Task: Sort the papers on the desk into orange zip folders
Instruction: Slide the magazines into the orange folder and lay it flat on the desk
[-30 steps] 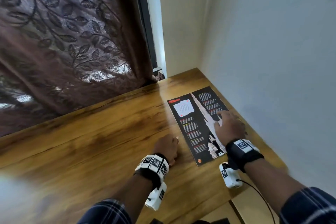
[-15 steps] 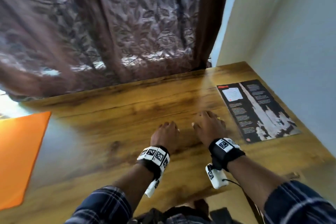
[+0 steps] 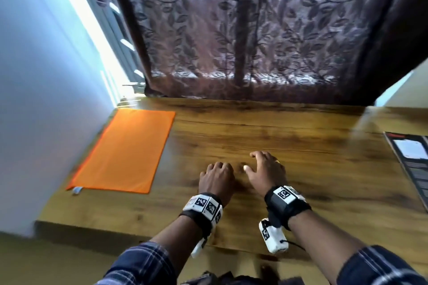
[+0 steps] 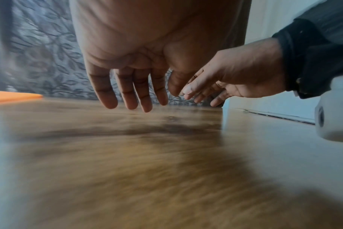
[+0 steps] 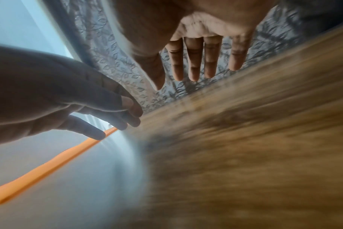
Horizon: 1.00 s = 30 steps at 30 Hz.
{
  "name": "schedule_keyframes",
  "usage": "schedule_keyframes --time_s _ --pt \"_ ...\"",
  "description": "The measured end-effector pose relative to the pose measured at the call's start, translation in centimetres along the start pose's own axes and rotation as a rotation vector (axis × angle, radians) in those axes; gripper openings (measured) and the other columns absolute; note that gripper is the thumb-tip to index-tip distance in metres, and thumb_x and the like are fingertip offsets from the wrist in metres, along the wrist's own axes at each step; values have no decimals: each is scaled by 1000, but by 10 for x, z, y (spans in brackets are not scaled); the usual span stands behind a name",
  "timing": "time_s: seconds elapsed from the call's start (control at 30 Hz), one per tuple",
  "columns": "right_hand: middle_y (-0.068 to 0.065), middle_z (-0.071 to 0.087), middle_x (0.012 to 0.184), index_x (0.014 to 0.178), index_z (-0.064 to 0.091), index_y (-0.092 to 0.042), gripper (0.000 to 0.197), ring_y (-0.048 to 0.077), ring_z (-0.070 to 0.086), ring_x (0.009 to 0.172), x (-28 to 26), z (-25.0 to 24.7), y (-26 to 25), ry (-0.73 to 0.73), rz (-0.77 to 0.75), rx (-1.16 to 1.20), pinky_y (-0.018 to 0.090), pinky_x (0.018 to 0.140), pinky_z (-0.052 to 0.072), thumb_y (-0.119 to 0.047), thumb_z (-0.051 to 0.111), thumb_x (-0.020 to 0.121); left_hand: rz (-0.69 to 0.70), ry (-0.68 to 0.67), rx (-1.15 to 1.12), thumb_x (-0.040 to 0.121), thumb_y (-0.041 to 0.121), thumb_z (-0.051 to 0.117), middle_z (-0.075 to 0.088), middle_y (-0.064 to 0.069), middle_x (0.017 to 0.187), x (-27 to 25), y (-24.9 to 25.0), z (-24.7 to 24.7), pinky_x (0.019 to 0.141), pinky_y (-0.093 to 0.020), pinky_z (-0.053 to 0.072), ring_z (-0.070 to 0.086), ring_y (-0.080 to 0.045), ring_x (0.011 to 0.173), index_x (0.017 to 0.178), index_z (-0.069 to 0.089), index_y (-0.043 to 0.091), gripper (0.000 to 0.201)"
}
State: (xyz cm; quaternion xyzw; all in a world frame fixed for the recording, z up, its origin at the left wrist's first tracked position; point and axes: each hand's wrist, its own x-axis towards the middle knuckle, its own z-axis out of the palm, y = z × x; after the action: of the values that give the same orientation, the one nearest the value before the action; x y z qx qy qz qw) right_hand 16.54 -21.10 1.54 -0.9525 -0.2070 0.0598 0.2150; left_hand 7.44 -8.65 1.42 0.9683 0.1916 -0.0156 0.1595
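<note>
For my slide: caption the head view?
Both hands, left and right, empty over the desk, orange folder left, dark paper right.

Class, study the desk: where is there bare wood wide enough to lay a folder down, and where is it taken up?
Bare wood runs between the orange zip folder and the dark printed sheet, widest along the curtain side beyond both hands. The middle front is taken by the left hand and right hand. The far-left and far-right ends are covered.

Right hand (image 3: 266,170) off paper (image 3: 414,166); both hands apparently hovering mid-desk.
</note>
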Motion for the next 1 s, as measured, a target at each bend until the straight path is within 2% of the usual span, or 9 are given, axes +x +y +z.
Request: schedule_keyframes --time_s 0.2,0.3,0.43,0.57,0.67,0.73,0.9,1.0 --pt "-3 57 135 128 54 -27 43 25 54 122 7 21 -53 -82 -139 15 35 100 44 -41 62 87 -88 -1 81 93 45 54 58 -5 124 -3 -61 -17 93 -44 49 51 -27 117 121 55 19 38" --pt "-4 58 134 127 53 -29 43 24 56 121 12 28 -71 -144 -196 3 36 99 46 -42 61 87 -168 31 112 98 37 48 55 -4 130 2 -90 -31 97 -41 45 48 -26 124 126 55 19 34" --pt "-3 58 133 125 54 -29 41 25 55 122 19 40 -95 -242 -258 34 36 99 46 -41 62 87 -314 52 175 98 38 45 43 -2 146 5 -129 -43 105 -47 35 38 -24 137 139 40 20 45" --pt "1 61 129 123 56 -26 39 25 57 118 22 51 -108 -291 -294 81 35 98 47 -37 64 87 -474 -103 107 100 50 40 21 -3 162 4 -166 -37 114 -56 26 17 -26 150 152 22 16 65" --pt "1 60 128 123 57 -24 37 23 58 116 26 57 -112 -314 -302 75 33 97 48 -35 64 88 -437 -289 77 103 49 35 1 -2 167 -2 -179 -28 117 -56 22 8 -28 152 157 6 16 70" --pt "2 61 128 124 57 -22 37 22 58 116 27 60 -113 -323 -307 75 32 97 48 -33 63 90 -403 -322 84 104 47 33 -6 -2 167 -9 -177 -24 118 -54 21 4 -28 153 158 -1 16 71" --pt "3 65 120 118 61 -20 33 20 63 104 31 67 -115 -314 -280 129 30 90 51 -31 65 87 -317 -327 54 103 47 37 1 -3 167 -28 -137 -19 112 -52 33 9 -28 152 157 3 14 72" --pt "6 66 116 116 63 -18 32 24 63 105 32 72 -115 -295 -271 123 31 90 50 -26 65 86 -183 -343 11 101 48 41 16 -4 164 -38 -108 -14 104 -52 41 23 -29 146 154 19 14 66"
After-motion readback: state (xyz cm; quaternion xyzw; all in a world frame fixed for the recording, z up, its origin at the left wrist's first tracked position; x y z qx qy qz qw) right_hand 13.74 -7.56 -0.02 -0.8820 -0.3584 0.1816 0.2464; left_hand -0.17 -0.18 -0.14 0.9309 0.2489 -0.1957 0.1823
